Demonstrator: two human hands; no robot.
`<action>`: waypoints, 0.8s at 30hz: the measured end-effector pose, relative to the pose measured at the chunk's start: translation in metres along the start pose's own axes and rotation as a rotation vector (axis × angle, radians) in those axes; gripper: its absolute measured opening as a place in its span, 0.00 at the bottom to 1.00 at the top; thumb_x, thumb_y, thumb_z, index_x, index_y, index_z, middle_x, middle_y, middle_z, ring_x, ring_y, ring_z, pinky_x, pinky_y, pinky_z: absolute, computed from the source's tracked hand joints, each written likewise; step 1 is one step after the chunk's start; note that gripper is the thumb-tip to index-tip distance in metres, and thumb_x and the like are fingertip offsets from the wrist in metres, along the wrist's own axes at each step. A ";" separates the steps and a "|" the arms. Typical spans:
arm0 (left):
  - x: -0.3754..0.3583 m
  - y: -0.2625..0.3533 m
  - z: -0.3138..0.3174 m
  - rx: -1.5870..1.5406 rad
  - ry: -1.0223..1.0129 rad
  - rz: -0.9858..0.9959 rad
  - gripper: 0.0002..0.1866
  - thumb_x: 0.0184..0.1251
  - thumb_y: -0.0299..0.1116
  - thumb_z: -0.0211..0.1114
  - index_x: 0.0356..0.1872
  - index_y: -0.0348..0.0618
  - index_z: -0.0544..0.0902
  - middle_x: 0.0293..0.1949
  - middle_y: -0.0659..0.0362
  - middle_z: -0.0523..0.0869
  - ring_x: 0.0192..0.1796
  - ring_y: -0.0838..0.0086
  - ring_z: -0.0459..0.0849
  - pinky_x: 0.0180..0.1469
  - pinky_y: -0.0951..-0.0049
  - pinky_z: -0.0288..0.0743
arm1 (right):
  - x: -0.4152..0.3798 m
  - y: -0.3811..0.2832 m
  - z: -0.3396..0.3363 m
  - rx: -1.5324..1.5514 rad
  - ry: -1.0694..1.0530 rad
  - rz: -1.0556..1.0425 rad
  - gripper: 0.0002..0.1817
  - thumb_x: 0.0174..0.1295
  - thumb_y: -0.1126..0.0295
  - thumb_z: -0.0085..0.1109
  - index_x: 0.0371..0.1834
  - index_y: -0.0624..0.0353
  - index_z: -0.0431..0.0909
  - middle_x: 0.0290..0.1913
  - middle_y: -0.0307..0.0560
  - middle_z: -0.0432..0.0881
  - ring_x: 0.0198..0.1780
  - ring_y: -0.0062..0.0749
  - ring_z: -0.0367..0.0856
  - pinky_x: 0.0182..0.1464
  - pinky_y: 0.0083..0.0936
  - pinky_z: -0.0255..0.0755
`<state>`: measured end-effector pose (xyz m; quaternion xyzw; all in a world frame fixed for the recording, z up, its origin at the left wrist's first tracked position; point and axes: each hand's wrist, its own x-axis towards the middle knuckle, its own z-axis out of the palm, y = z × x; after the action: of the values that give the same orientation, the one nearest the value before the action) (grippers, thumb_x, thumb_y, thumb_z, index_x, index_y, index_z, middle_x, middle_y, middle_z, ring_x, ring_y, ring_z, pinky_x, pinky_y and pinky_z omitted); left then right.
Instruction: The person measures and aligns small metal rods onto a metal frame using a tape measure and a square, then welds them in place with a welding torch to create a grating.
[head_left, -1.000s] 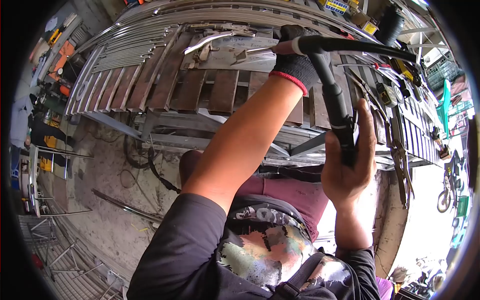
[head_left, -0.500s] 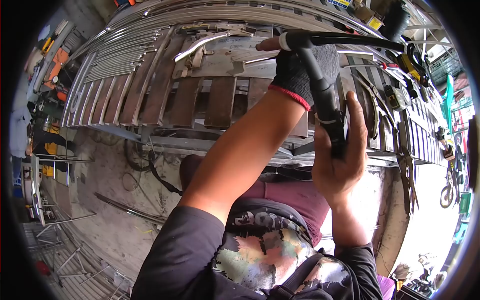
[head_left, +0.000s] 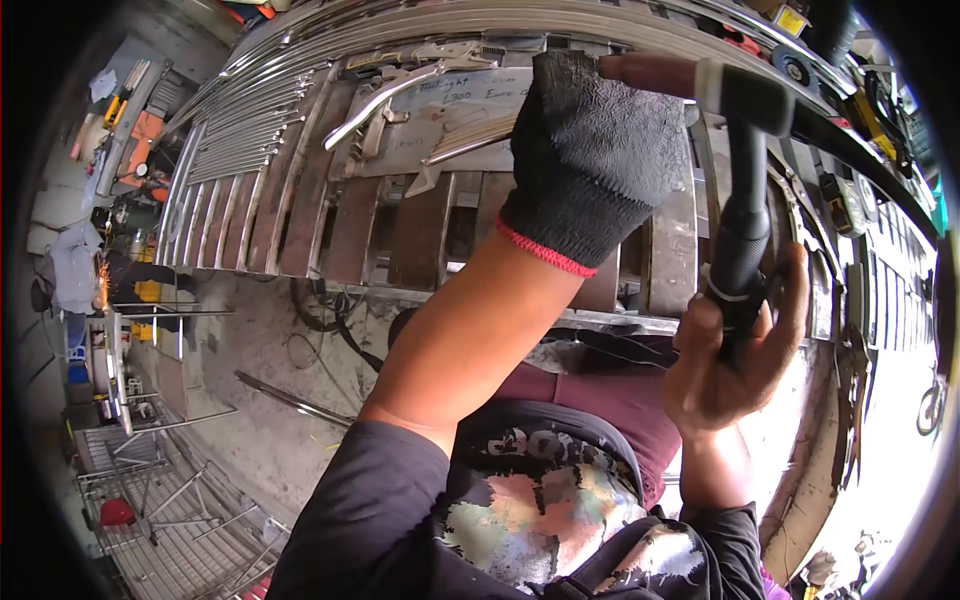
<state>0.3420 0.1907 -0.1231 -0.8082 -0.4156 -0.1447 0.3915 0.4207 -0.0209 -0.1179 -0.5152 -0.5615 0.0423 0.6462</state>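
A dark glove with a red cuff covers my left hand (head_left: 600,150), above the slatted metal bench (head_left: 420,240). Its fingers are curled, and what they hold is hidden. Bare, my right hand (head_left: 730,370) holds the lower end of a black welding torch (head_left: 742,240) between thumb and fingers. The torch's reddish-brown nozzle (head_left: 650,76) points left, just over the gloved knuckles. Left of the glove, thin metal strips (head_left: 470,140) lie on a plate with handwriting (head_left: 410,110). A locking clamp (head_left: 385,105) is on that plate too.
Thin metal rods (head_left: 240,135) lie in a row at the bench's left. A tape measure (head_left: 845,205) and long clamps are at the right. Metal frames (head_left: 170,480) stand on the floor at lower left. Near a person (head_left: 75,270) at far left, sparks show.
Both hands and the torch have shifted right in view, and the torch looks larger. The view of the bench has moved somewhat. Sparks now show at far left.
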 end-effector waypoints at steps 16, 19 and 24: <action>-0.010 -0.006 0.007 -0.257 -0.013 0.027 0.15 0.77 0.44 0.61 0.50 0.46 0.90 0.46 0.55 0.93 0.51 0.64 0.91 0.54 0.60 0.84 | -0.004 -0.013 -0.041 0.103 -0.246 0.398 0.60 0.72 0.74 0.68 0.94 0.60 0.29 0.62 0.67 0.80 0.57 0.39 0.86 0.65 0.33 0.79; -0.011 -0.005 0.006 -0.289 -0.009 0.029 0.16 0.77 0.43 0.61 0.50 0.46 0.90 0.46 0.55 0.93 0.51 0.64 0.91 0.54 0.59 0.84 | -0.006 -0.015 -0.041 0.106 -0.237 0.419 0.60 0.72 0.74 0.70 0.94 0.62 0.29 0.64 0.68 0.80 0.59 0.40 0.87 0.64 0.32 0.79; -0.012 -0.006 -0.001 -0.376 0.013 0.022 0.16 0.78 0.43 0.61 0.50 0.44 0.90 0.46 0.54 0.93 0.50 0.62 0.91 0.54 0.58 0.84 | -0.001 -0.011 -0.036 -0.010 -0.276 0.305 0.56 0.76 0.75 0.67 0.91 0.73 0.31 0.68 0.70 0.77 0.58 0.40 0.86 0.63 0.30 0.78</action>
<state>0.3294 0.1853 -0.1260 -0.8706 -0.3700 -0.2207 0.2378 0.4422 -0.0489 -0.1046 -0.5869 -0.5604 0.2069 0.5466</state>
